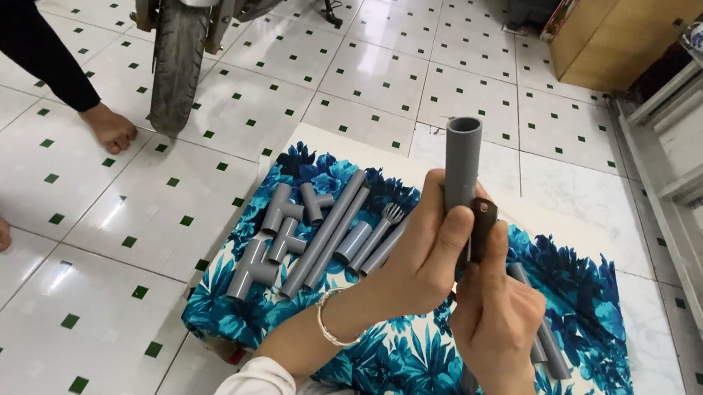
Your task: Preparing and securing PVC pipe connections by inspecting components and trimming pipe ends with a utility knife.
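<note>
Now, at frame centre, my left hand (423, 254) clenches an upright grey plastic pipe (461, 159); my right hand (494, 312) pinches a small brown abrasive scrap (484, 220) against it.

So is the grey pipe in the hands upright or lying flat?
Upright: the grey pipe stands vertical, its open end up, gripped by the left hand.

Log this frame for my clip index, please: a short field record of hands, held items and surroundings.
left hand: grips grey pipe, upright, open end up
right hand: presses small brown piece against the pipe
surface: blue floral cloth on tiled floor
on cloth: grey tee fittings, longer pipes
nearby: motorcycle wheel, another person's bare feet
</note>
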